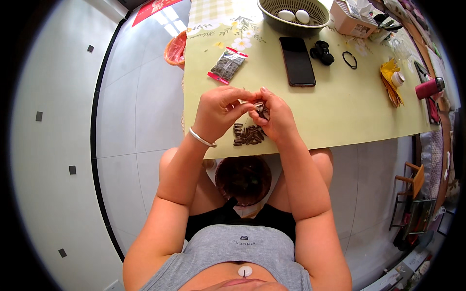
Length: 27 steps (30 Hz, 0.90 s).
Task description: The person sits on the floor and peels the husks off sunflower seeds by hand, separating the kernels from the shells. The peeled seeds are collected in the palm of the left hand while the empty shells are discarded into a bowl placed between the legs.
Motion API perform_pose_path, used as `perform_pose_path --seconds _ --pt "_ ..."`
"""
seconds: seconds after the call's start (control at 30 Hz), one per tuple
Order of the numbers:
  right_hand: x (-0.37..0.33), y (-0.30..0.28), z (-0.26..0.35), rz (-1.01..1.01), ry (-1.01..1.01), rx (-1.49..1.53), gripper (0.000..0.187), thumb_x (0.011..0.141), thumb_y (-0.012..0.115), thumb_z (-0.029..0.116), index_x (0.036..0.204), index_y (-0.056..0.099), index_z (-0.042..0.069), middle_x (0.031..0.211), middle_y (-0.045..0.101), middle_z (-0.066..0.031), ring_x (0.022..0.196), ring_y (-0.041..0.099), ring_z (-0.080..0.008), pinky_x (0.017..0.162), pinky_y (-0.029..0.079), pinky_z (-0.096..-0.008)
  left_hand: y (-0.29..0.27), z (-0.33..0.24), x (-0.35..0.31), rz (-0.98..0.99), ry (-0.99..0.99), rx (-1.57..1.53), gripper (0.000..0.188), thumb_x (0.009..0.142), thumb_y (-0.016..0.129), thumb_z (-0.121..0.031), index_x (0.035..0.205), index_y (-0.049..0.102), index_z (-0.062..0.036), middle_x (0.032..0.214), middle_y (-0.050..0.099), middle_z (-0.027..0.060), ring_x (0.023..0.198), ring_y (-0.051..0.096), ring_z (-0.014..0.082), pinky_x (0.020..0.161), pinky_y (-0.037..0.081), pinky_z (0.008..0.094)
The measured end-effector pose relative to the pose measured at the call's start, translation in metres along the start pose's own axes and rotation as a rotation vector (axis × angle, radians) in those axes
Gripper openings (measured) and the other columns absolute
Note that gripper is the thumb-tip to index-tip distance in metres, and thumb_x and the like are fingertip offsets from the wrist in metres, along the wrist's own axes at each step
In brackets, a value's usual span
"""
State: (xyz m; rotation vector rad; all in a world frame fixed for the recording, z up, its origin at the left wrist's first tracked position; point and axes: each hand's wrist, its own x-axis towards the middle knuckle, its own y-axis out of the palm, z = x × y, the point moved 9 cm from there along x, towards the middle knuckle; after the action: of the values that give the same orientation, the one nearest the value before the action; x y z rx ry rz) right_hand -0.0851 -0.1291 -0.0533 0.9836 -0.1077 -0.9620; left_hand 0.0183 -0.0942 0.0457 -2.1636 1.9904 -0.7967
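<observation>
Over the near part of the table, my left hand [222, 107] and my right hand [277, 115] meet at the fingertips. Several striped sunflower seeds [264, 112] lie in the curled fingers of my right hand. My left thumb and forefinger are pinched at a pale-looking seed beside them; the fingers partly hide it. Just below the hands, a small pile of dark striped sunflower seeds [249, 135] rests close to the table's near edge. Beyond my left hand lies a clear packet [228, 65] with pink ends, full of dark seeds.
A black phone [297, 61], a dark clip-like object [322, 53] and a black ring [349, 60] lie farther back on the table [340, 116]. Behind them stands a basket [272, 25] with two eggs. Between my knees is a dark round bin [242, 180]; a lined bin [175, 50] stands left.
</observation>
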Motion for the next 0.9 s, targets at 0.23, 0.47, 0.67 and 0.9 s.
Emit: perform_pose_path --seconds 0.23,0.47,0.67,0.9 --pt "0.001 -0.029 0.031 -0.082 -0.218 0.207 0.026 0.098 0.049 0.022 0.083 0.056 0.003 0.071 0.055 -0.0069 0.052 0.046 -0.0108 0.04 0.029 -0.0208 0.038 -0.002 -0.012 0.219 0.145 0.358 0.014 0.071 0.075 -0.002 0.082 0.068 -0.0056 0.084 0.062 0.0078 0.075 0.062 0.0271 0.067 0.051 0.0349" --pt "0.0 -0.028 0.028 -0.115 -0.202 0.101 0.023 0.097 0.051 0.019 0.083 0.057 0.002 0.072 0.056 -0.007 0.052 0.047 -0.0113 0.04 0.03 -0.0208 0.055 0.01 -0.016 0.306 0.136 0.503 0.014 0.07 0.072 -0.001 0.081 0.065 -0.0058 0.084 0.06 0.0077 0.08 0.06 0.029 0.07 0.05 0.0391" --pt "-0.001 -0.029 0.03 -0.109 -0.239 -0.038 0.019 0.096 0.054 0.017 0.09 0.06 0.001 0.075 0.057 -0.0057 0.054 0.046 -0.0084 0.041 0.029 -0.0192 0.046 0.008 -0.011 0.269 0.071 0.405 0.01 0.074 0.067 0.003 0.079 0.062 -0.0033 0.081 0.061 0.0094 0.074 0.063 0.0261 0.065 0.051 0.0353" --pt "0.001 -0.009 0.014 -0.037 -0.227 -0.26 0.01 0.089 0.065 0.009 0.087 0.062 0.0 0.072 0.058 -0.0002 0.055 0.045 -0.0029 0.046 0.03 -0.0172 -0.001 -0.004 -0.006 -0.211 0.173 0.3 0.017 0.078 0.07 0.003 0.094 0.07 -0.0024 0.085 0.067 0.0106 0.068 0.066 0.0222 0.06 0.053 0.0302"
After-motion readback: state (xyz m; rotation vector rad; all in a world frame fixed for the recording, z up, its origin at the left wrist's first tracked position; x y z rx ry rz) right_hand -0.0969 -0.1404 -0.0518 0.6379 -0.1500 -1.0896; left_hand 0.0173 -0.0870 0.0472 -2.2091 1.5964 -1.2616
